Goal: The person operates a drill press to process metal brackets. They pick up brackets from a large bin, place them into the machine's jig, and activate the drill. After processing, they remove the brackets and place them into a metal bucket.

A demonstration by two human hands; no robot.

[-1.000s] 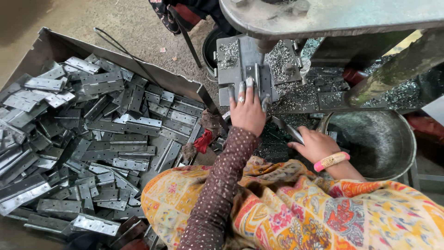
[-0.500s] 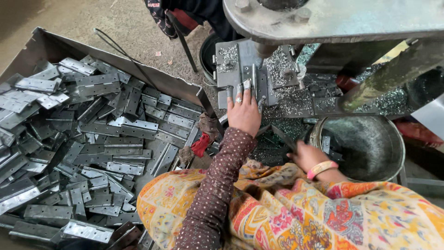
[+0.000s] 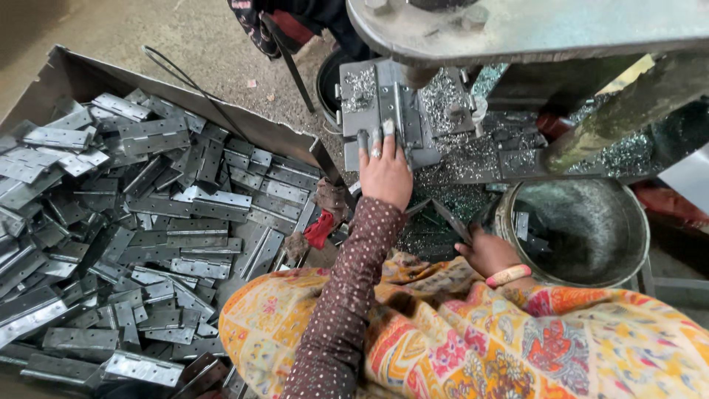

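Head view of a person seated at a metal press. The left hand (image 3: 385, 171) lies flat, fingers spread narrowly, pressing a grey hinge plate (image 3: 390, 122) onto the die block (image 3: 354, 111) at the near edge of the press bed, directly under the heavy overhanging press head (image 3: 532, 29). The right hand (image 3: 489, 251) rests low beside the rim of the steel bowl (image 3: 635, 236) and appears to grip a thin dark lever or bar (image 3: 450, 220) (the fingers are partly hidden, so the grip cannot be told for certain). Left of the person, a sheet-metal tray (image 3: 66, 70) holds a loose heap of hinges (image 3: 148, 222).

Hazards, as judged: fingertips lie within the stroke zone, so an early stroke could crush them; the plate may shift if pressure is uneven; swarf (image 3: 473, 155) scattered on the bed can cut bare skin.
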